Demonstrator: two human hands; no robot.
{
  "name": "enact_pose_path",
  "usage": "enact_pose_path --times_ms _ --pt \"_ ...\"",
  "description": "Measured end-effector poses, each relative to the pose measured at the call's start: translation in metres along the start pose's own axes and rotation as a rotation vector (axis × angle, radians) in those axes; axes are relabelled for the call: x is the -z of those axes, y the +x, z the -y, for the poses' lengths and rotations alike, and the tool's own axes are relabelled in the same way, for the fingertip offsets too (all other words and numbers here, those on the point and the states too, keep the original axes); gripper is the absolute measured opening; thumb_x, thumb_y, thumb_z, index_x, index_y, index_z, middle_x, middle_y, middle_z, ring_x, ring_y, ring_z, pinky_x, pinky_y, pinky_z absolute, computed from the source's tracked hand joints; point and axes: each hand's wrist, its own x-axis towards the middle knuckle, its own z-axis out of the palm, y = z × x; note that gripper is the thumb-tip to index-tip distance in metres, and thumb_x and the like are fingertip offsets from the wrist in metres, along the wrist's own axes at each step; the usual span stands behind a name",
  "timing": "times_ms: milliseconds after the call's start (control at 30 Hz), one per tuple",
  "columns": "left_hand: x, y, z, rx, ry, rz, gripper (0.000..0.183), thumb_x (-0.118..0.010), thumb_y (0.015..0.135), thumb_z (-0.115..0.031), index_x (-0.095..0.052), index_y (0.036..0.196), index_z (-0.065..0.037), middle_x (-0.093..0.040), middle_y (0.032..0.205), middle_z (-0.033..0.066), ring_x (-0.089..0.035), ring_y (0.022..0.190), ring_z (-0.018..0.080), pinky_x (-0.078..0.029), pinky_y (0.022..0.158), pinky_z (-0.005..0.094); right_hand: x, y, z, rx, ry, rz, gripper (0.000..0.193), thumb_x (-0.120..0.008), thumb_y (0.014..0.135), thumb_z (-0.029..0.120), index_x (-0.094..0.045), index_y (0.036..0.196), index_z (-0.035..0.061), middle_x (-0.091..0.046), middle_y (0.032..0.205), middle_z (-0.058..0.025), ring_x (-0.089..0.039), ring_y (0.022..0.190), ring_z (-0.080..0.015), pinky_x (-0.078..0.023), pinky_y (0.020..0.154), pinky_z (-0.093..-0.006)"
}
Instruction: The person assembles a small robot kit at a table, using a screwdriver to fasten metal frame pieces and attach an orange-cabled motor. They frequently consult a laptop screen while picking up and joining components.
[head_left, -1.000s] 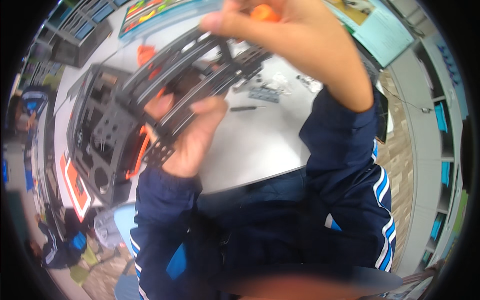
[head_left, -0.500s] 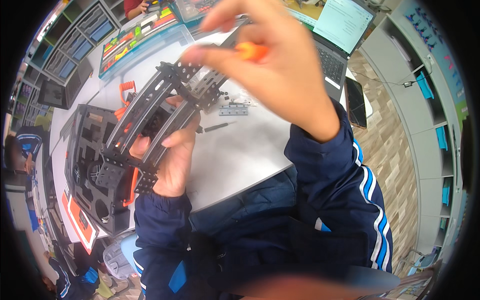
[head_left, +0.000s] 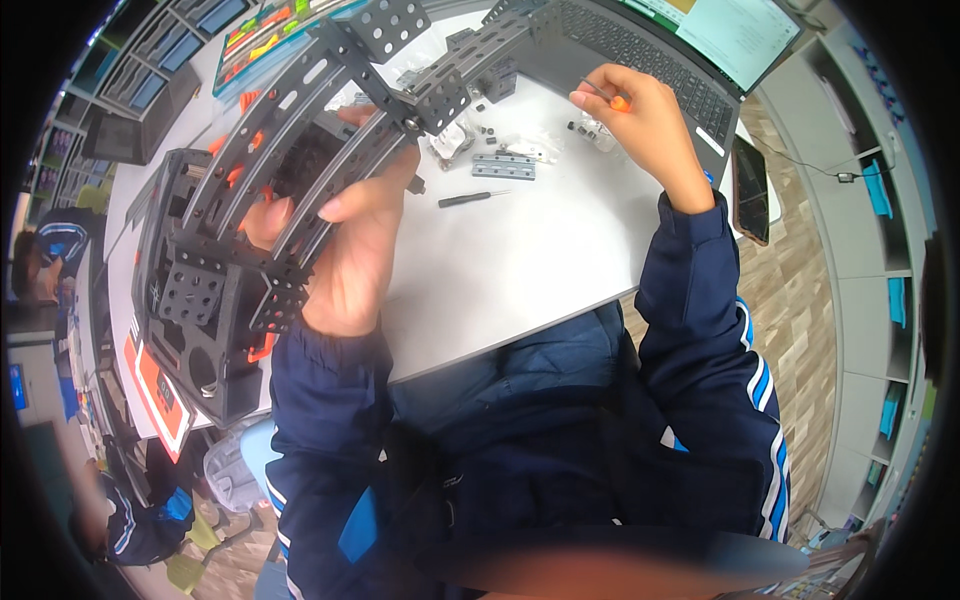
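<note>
My left hand (head_left: 355,235) is wrapped round a black perforated metal frame (head_left: 336,182) of long slotted beams joined by hole-punched brackets. The frame is lifted and tilted over the left part of the table. Its far end reaches up to the laptop's edge. To the right, my right hand (head_left: 650,118) pinches a small screwdriver with an orange handle (head_left: 621,103). Its thin dark shaft points up and left, apart from the frame. Below the hand lie small dark parts in a clear bag (head_left: 592,132).
On the white table (head_left: 500,270) lie a black screwdriver (head_left: 466,199), a grey metal bracket (head_left: 503,166) and loose small parts. A black cut-out tray (head_left: 225,365) is at left. The laptop (head_left: 650,55) stands at the far right, with a phone (head_left: 750,190) nearer. A person sits at far left.
My right hand has moved away from the frame, right and down toward the laptop, with the orange screwdriver still in it. The frame stays in my left hand and appears higher.
</note>
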Motion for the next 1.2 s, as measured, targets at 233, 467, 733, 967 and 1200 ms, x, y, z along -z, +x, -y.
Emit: enact_pose_path --times_ms 233,467,733,967,1200 --pt "-0.001 0.001 -0.010 0.031 -0.052 0.013 0.057 -0.072 0.060 0.008 -0.064 0.112 -0.015 -0.051 0.117 0.0071 -0.039 0.113 0.0227 -0.050 0.065 0.0262 -0.006 0.050 0.004 0.244 -0.047 0.023 0.019 -0.071 0.079 0.014 -0.066 0.094 0.0043 -0.062 0.079 -0.0071 -0.057 0.073 -0.0174 -0.045 0.068 -0.0302" --pt "0.000 0.004 -0.012 0.070 0.031 0.086 0.062 -0.072 0.062 0.005 -0.060 0.120 -0.012 -0.050 0.124 0.0129 -0.040 0.116 0.0234 -0.050 0.065 0.0240 -0.033 0.059 0.021 0.256 0.215 -0.031 0.018 -0.070 0.081 0.011 -0.065 0.096 0.0036 -0.066 0.084 -0.0044 -0.062 0.077 -0.0133 -0.047 0.069 -0.0265" --pt "0.009 -0.002 -0.016 0.085 0.166 0.004 0.071 -0.077 0.062 -0.002 -0.049 0.128 0.001 -0.048 0.127 0.0163 -0.043 0.108 0.0207 -0.052 0.062 0.0233 -0.030 0.058 -0.009 -0.116 0.613 -0.048 0.015 -0.066 0.087 0.010 -0.064 0.099 0.0010 -0.066 0.087 0.0001 -0.056 0.078 -0.0037 -0.042 0.068 -0.0178" --pt "0.016 -0.006 -0.016 0.120 0.282 0.158 0.057 -0.079 0.073 -0.010 -0.057 0.125 -0.004 -0.054 0.130 0.0210 -0.050 0.084 0.0106 -0.040 0.064 0.0198 -0.040 0.058 -0.016 0.027 0.318 -0.199 0.018 -0.066 0.085 0.015 -0.065 0.097 0.0014 -0.065 0.079 -0.0008 -0.055 0.071 -0.0040 -0.043 0.065 -0.0211" --pt "0.015 -0.004 -0.035 0.092 0.202 0.170 0.061 -0.079 0.067 -0.002 -0.058 0.124 -0.006 -0.048 0.134 0.0187 -0.037 0.111 0.0219 -0.048 0.060 0.0200 -0.051 0.051 -0.003 0.106 0.148 -0.139 0.020 -0.072 0.083 0.020 -0.068 0.091 0.0024 -0.068 0.079 -0.0064 -0.063 0.069 -0.0142 -0.049 0.065 -0.0264"
